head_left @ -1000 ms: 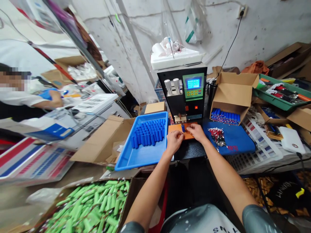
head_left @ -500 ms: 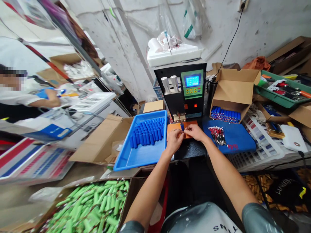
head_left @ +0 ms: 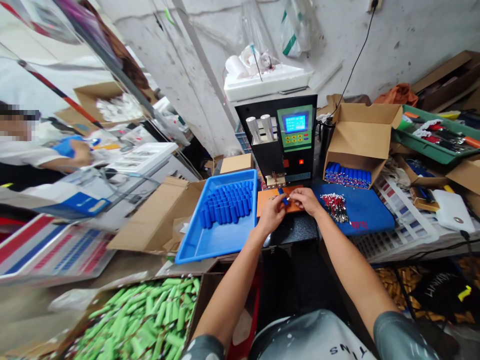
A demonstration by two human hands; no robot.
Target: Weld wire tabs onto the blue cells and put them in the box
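Observation:
My left hand [head_left: 273,215] is closed around a blue cylindrical battery cell [head_left: 284,199], which lies tilted over the orange work plate [head_left: 265,200]. The fingers of my right hand [head_left: 306,201] are pinched together at the near end of that cell; whatever they hold there is too small to make out. Just beyond both hands stands a black spot welder [head_left: 268,159] with a lit blue screen, its electrodes [head_left: 275,179] above the plate. To the right, a bundle of red and black wire leads [head_left: 336,207] with white connectors rests on a blue mat [head_left: 369,215].
Left of the plate, a blue tray [head_left: 195,248] holds many upright blue cells. An open carton [head_left: 360,127] of blue cells stands behind the mat. Green wrapped cells [head_left: 150,320] fill a box at lower left. A co-worker [head_left: 22,155] is at the far left.
The blue cell has gone from upright under the electrodes to tilted, nearer me. My hands have parted slightly, the right one lifting a little. The welder's screen shows a different display.

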